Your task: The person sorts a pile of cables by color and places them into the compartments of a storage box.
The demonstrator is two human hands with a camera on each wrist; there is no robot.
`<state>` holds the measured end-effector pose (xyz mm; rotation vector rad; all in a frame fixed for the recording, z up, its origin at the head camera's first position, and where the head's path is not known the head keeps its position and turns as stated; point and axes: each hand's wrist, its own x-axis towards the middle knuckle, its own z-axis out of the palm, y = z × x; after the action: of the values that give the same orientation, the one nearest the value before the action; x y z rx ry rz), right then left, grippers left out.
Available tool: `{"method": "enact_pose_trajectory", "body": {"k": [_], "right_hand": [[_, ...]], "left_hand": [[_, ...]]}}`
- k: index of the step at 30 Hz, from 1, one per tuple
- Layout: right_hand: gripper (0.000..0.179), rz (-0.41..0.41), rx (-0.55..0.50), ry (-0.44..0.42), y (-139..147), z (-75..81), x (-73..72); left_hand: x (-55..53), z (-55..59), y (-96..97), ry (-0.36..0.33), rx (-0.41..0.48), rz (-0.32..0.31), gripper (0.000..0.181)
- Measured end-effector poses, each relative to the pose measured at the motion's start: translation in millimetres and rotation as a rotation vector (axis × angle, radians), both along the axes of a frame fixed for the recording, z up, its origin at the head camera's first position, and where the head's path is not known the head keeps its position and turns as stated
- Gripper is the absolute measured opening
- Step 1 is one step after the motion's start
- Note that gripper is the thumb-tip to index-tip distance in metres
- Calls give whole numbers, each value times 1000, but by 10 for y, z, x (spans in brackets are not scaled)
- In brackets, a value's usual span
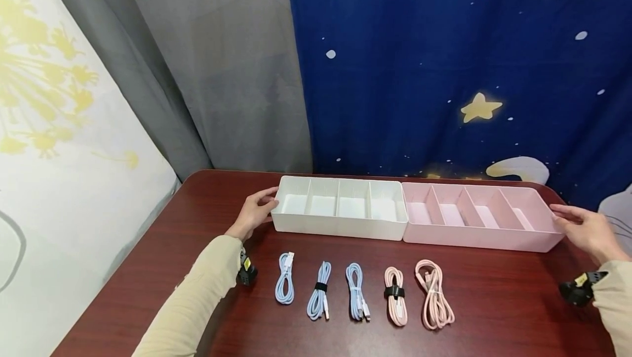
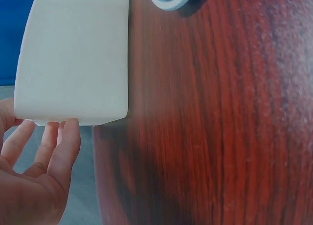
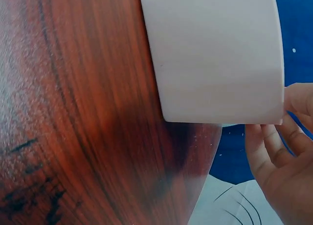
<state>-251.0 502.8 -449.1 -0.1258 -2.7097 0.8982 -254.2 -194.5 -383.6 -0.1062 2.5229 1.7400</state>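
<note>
A white divided storage box (image 1: pixel 340 226) and a pink divided storage box (image 1: pixel 484 237) stand end to end near the table's back edge, each with several compartments. My left hand (image 1: pixel 255 211) touches the white box's left end with extended fingertips. In the left wrist view, its fingers (image 2: pixel 67 151) meet the box's end wall. At the pink box's right end, my right hand (image 1: pixel 587 231) rests its fingertips. The right wrist view shows those fingers (image 3: pixel 259 156) nearly straight against the end. No cable is visible inside either box.
In front of the boxes, on the dark red wooden table (image 1: pixel 163 269), lie three light blue coiled cables (image 1: pixel 284 283) and two pink ones (image 1: pixel 435 299). Black straps bind some coils. Behind hang a grey curtain (image 1: pixel 237 72) and a blue starry curtain (image 1: pixel 405 72).
</note>
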Motion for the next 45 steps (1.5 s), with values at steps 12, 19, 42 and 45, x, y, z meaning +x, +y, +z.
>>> {"method": "enact_pose_trajectory", "body": {"k": [12, 19, 42, 45], "right_hand": [[45, -87, 34, -64, -32, -123, 6], [45, -97, 14, -87, 39, -168, -33], [41, -27, 75, -52, -155, 61, 3], [37, -25, 65, -55, -157, 54, 33]], "left_hand": [[17, -44, -23, 7, 5, -14, 41], [3, -27, -8, 18, 20, -20, 41], [27, -28, -139, 17, 14, -29, 42], [9, -18, -146, 22, 3, -33, 42]]}}
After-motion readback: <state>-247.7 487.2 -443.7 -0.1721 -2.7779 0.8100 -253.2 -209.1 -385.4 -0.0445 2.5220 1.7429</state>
